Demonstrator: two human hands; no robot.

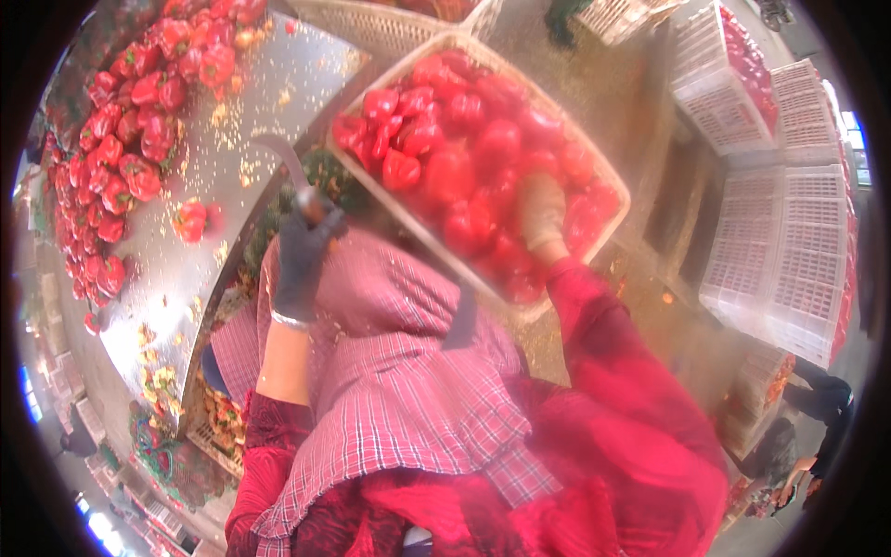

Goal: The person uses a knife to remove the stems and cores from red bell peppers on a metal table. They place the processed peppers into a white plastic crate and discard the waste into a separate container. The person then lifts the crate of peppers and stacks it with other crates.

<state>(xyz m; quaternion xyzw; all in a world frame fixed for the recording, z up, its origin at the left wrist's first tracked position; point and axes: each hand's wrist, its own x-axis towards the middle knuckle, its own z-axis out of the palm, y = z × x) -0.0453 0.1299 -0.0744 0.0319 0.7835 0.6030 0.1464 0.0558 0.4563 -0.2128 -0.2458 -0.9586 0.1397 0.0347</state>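
My left hand (301, 254), in a dark glove, is closed around the handle of a curved knife (292, 163). The blade points up and away, over the edge of a metal table (278, 83). My right hand (543, 205), in a tan glove, reaches down into a plastic crate (418, 198) heaped with red bell peppers (449, 174). Its fingers are blurred and partly hidden among the peppers, so whether they grip one cannot be told. One red pepper (190, 221) lies apart on the table, left of the knife.
A long pile of red peppers (143, 132) covers the table's far side, with pale seeds and scraps scattered nearby. Stacked white crates (773, 257) stand at right. A crate of trimmings (216, 418) sits below the table at left. Another person (814, 418) is at lower right.
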